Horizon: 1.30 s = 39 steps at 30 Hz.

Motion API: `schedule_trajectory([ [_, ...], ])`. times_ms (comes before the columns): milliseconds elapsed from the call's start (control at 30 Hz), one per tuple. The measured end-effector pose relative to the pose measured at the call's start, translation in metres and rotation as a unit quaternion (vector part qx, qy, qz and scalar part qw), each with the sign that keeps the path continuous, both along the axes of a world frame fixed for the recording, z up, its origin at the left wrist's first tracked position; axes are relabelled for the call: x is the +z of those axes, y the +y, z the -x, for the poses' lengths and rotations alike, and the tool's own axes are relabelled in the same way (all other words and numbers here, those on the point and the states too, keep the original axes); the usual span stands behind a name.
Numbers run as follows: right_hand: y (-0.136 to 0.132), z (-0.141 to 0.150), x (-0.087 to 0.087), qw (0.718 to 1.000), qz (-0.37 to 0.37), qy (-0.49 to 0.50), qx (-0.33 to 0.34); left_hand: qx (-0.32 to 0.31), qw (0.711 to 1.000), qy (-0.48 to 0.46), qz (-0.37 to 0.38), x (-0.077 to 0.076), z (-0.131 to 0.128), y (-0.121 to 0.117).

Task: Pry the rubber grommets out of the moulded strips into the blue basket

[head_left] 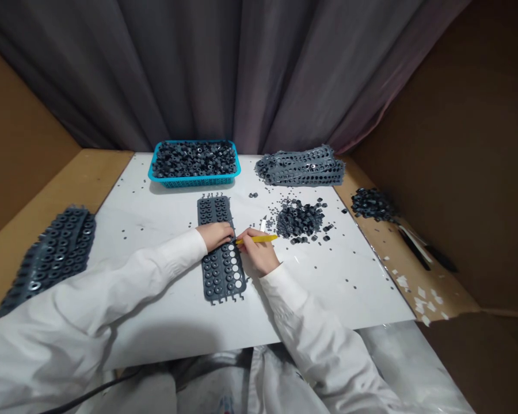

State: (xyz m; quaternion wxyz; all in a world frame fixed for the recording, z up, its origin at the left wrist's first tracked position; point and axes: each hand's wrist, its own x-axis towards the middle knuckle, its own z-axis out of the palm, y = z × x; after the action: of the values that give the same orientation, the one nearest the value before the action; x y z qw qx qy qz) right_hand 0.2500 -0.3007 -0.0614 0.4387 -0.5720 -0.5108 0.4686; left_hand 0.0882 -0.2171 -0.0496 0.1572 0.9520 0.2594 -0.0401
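Observation:
A dark grey moulded sheet [216,276] with rows of round ring-shaped parts lies lengthwise before me on the white board. White round openings run down its lower right column. My left hand [216,234] presses across the middle of the sheet, its fingers bent together near the right edge. In my right hand [259,253] is a slim yellow pen-like cutter [265,238], its tip end at the sheet's right edge, close to my left fingertips. Whether a small part is pinched between the left fingers is hidden.
Behind the sheet stands a blue basket [194,183] full of small dark parts. Punched-out sheets [302,167] lie back right, near a loose pile of parts [300,221]. More moulded sheets [56,253] are stacked left. On the right ledge lie another pile [373,204], knives [423,248] and white scraps [421,302].

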Motion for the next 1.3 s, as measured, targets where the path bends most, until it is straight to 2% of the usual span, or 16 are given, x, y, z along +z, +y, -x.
schedule_trajectory([
  [300,0.003,0.001,0.009,0.998,-0.007,-0.058,0.016,0.002,0.998,0.056,-0.041,0.000,-0.013,-0.006],
  [500,0.003,0.001,0.013,0.997,-0.012,-0.077,0.025,0.011,0.997,0.044,-0.057,-0.011,-0.014,-0.013],
  [633,0.001,0.002,0.014,0.995,0.003,-0.097,0.022,0.008,0.998,0.009,-0.055,-0.014,-0.005,-0.011],
  [700,0.001,0.002,0.014,0.995,0.005,-0.099,0.017,0.013,0.998,-0.040,-0.049,-0.007,0.002,-0.005],
  [767,-0.001,0.002,0.014,0.996,0.008,-0.090,0.018,0.063,0.987,-0.142,-0.029,0.007,0.010,0.004],
  [867,-0.003,0.002,0.013,0.999,0.021,-0.035,0.021,0.195,0.937,-0.285,0.059,0.028,0.019,0.016],
  [967,-0.005,0.000,0.010,0.997,0.047,0.065,-0.003,0.293,0.874,-0.318,0.223,0.039,0.027,0.022],
  [1033,-0.005,-0.003,0.008,0.991,0.044,0.120,-0.033,0.334,0.811,-0.331,0.349,0.039,0.032,0.022],
  [1100,-0.004,-0.008,0.006,0.987,0.024,0.147,-0.060,0.352,0.740,-0.354,0.451,0.038,0.035,0.018],
  [1167,-0.003,-0.011,0.006,0.985,0.008,0.156,-0.075,0.352,0.681,-0.383,0.516,0.039,0.037,0.013],
  [1233,-0.002,-0.013,0.006,0.983,0.001,0.163,-0.084,0.349,0.642,-0.402,0.551,0.042,0.038,0.007],
  [1300,-0.003,-0.012,0.005,0.981,0.004,0.173,-0.092,0.348,0.627,-0.412,0.563,0.047,0.038,0.004],
])
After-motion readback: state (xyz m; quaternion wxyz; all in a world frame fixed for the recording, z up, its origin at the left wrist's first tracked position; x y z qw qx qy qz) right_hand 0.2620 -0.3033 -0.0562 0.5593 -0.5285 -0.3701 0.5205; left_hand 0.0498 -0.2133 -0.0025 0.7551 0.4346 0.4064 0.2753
